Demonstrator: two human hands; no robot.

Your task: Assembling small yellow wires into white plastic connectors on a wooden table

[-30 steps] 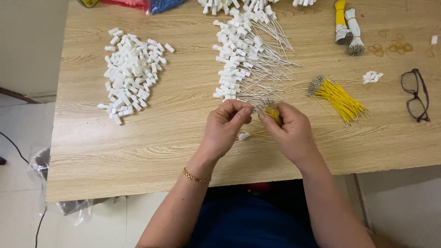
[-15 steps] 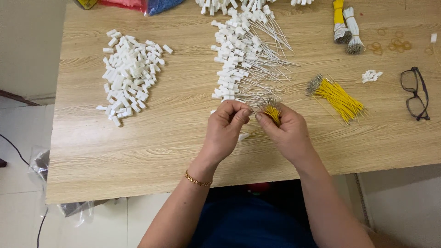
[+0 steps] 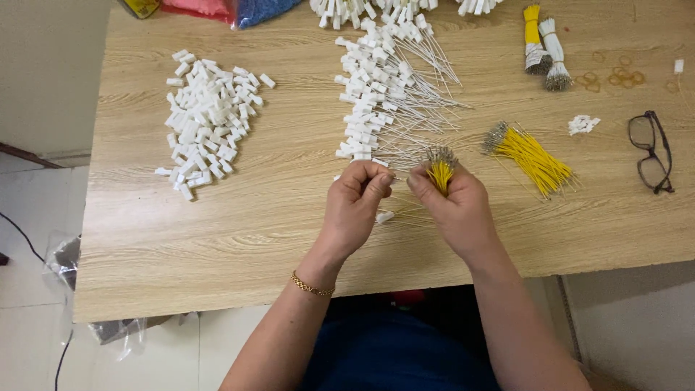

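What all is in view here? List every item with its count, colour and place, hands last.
loose connector housings: one heap, too many to count, white, table's left part
housings with wires attached: one spread pile, white, centre top
more white pieces: partly cut off, top edge
loose yellow wires: one bunch, right of centre
tied wire bundles: two, one yellow, one white, top right
rubber bands: several, tan, top right
small white bits: one cluster, right
glasses: one pair, dark frame, right edge
bags: red and blue, top left
table: one, light wood
bracelet: one, gold, left wrist
left hand: pinching something small
right hand: holding a yellow wire bunch
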